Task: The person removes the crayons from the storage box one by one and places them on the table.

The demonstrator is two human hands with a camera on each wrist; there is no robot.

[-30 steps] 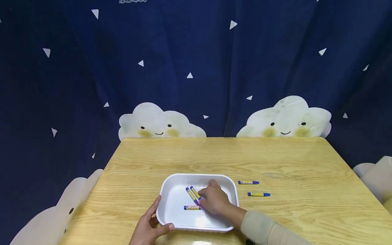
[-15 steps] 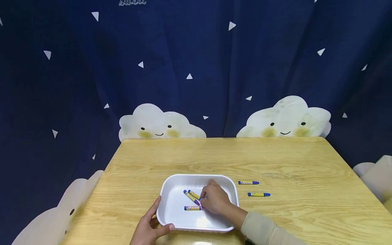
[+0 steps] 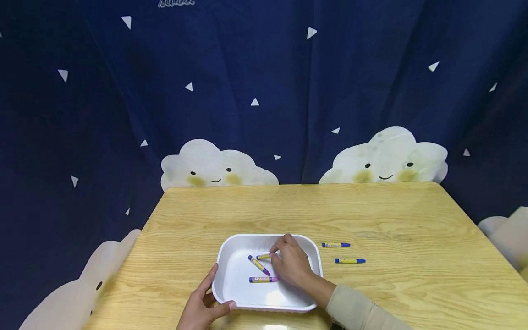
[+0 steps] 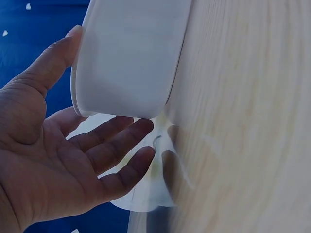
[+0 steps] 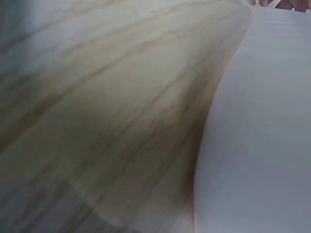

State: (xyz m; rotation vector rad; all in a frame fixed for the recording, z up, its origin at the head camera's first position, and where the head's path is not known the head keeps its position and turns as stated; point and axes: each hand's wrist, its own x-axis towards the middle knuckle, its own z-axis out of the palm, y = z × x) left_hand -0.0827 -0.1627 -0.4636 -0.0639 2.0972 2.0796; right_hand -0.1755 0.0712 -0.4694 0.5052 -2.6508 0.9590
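Three crayons are inside the white tray (image 3: pixel 231 293): the right hand (image 3: pixel 292 266) pinches one crayon (image 3: pixel 264 256) near the tray's far wall, and two more (image 3: pixel 259 265) (image 3: pixel 262 279) lie on its floor. Two crayons (image 3: pixel 336 244) (image 3: pixel 349 261) lie on the tabletop (image 3: pixel 288 211) right of the tray, so by my judgement the work is over halfway. The left hand (image 3: pixel 203 308) steadies the tray's near left corner. Only the left wrist view shows its fingers (image 4: pixel 114 145) straight, the thumb alone against the tray's rim (image 4: pixel 77 92); the crayons show only from the head.

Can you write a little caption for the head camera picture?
Right hand pinches a crayon inside the white tray, left hand steadying its corner.
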